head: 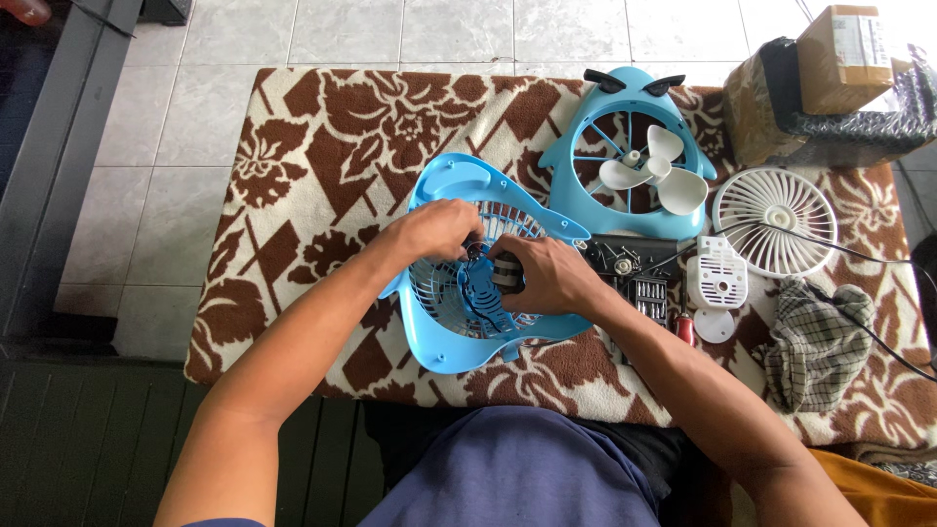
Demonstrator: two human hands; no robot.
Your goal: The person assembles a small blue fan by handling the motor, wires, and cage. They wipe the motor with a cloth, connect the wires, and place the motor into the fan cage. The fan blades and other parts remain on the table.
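- Soft, even daylight; the scene is bright overall.
- The floor tiles at the top right wash out to near white.
- The lower left is dim, dark flooring in shade.
- Shadows are faint: a thin one lies under the blue grille.
- Focus is sharp across the patterned cloth.
- Wide-angle bending curves the edges, and the forearms look stretched.

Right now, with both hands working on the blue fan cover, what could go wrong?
1. Both hands, left and right, press at the middle of the blue fan cover; its thin grille bars might bend or snap.
2. The cover reaches close to the table's near edge, so it could slip off.
3. The open screwdriver bit set lies just beside the right forearm; a bump might scatter the bits.
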